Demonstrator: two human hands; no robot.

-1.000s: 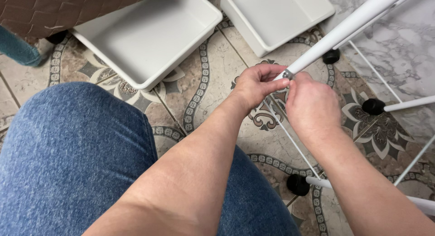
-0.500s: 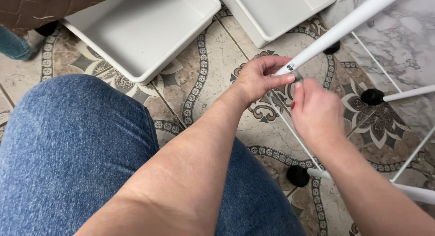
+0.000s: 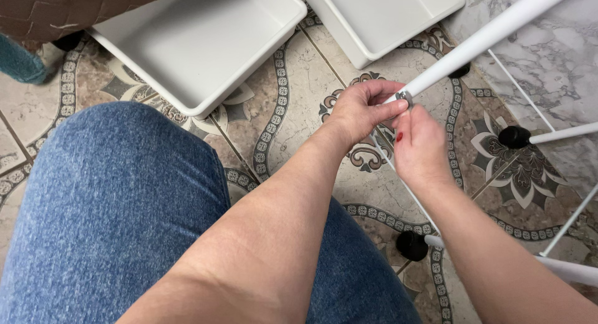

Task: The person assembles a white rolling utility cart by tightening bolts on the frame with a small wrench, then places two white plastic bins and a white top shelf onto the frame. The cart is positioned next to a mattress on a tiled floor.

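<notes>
Right of the denim-clad knee [image 3: 118, 218], over the patterned tile floor [image 3: 293, 81], the left hand [image 3: 358, 112] pinches the near end of a white tube [image 3: 479, 41]. The right hand [image 3: 420, 146] has its fingertips closed on the small metal fitting [image 3: 403, 98] there. Two white trays [image 3: 199, 44] sit farther off.

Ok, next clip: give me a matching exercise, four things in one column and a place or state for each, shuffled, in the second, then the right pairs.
Things:
1. left hand
2. right hand
3. larger white tray
4. black round foot

Places or states:
A. on the patterned floor tiles, beside the blue-jeaned knee
B. low in the picture, capping a thin white leg
C. pinching the end of the thick white tube from the left
D. fingertips at the small metal fitting, from below

Pairs: 1-C, 2-D, 3-A, 4-B
</notes>
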